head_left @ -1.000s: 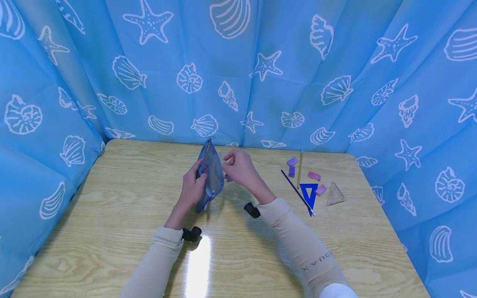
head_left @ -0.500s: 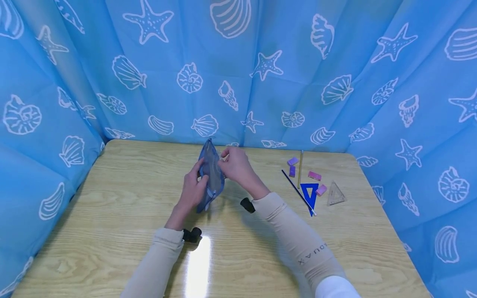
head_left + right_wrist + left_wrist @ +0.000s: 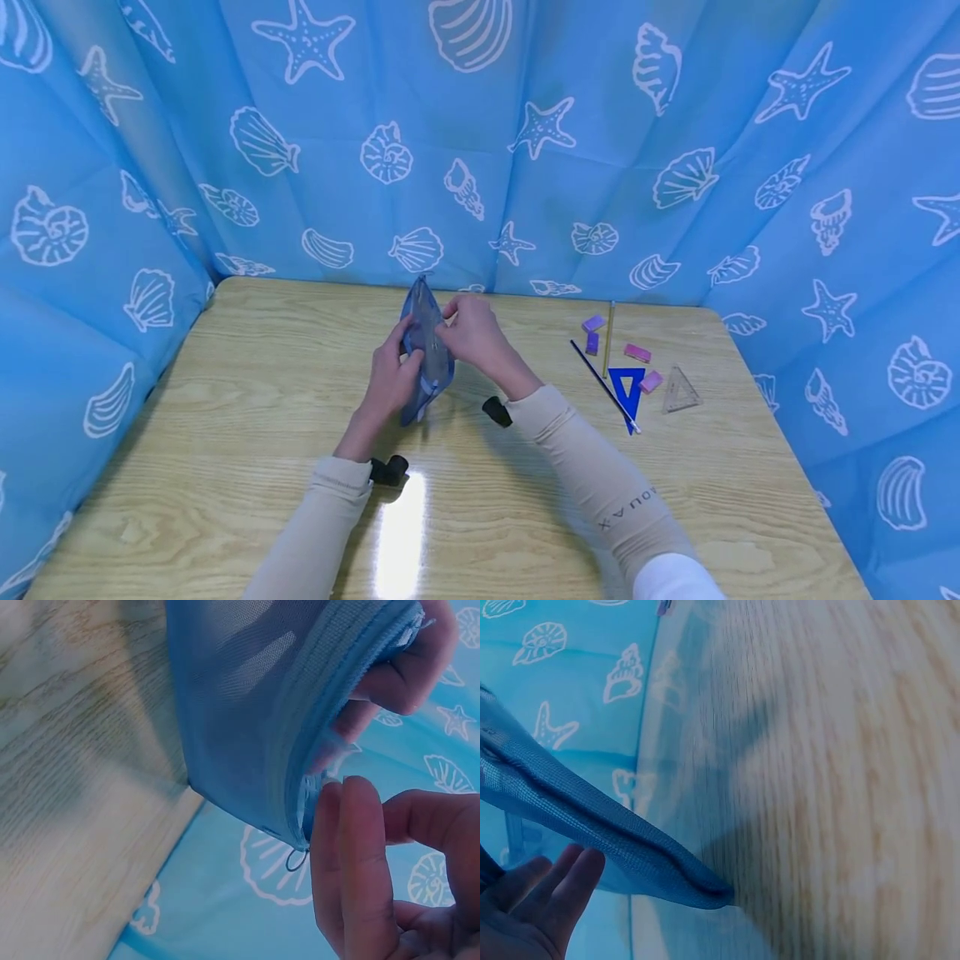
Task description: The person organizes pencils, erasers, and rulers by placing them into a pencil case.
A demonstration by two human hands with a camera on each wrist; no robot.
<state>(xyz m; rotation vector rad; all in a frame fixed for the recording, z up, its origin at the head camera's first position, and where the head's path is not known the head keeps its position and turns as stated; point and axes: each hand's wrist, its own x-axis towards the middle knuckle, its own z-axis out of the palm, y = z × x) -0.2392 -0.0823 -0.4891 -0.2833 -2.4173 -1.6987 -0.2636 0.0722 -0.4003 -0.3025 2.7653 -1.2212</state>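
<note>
A blue mesh zip pouch (image 3: 433, 371) stands on edge over the table, its zipped mouth spread open towards me. My left hand (image 3: 388, 379) grips its left side, thumb at the rim. Left fingers (image 3: 577, 881) show behind the pouch in the left wrist view. At the right side of the mouth is my right hand (image 3: 476, 333), fingertips at the opening. A bit of clear, thin material (image 3: 330, 742) shows by those fingertips in the right wrist view; whether they pinch it cannot be made out. The pouch's contents are mostly hidden.
On the right of the wooden table (image 3: 247, 433) lie purple erasers (image 3: 593, 323), pink erasers (image 3: 637, 353), a gold pencil (image 3: 608, 337), a dark pencil (image 3: 600, 379), a blue set square (image 3: 628, 392) and a clear one (image 3: 681, 392). A shell-patterned curtain (image 3: 480, 150) surrounds the table.
My right hand has moved slightly left, closer over the pouch's mouth. The pale curved outline seen earlier in the mouth is less visible. My left hand keeps its grip.
</note>
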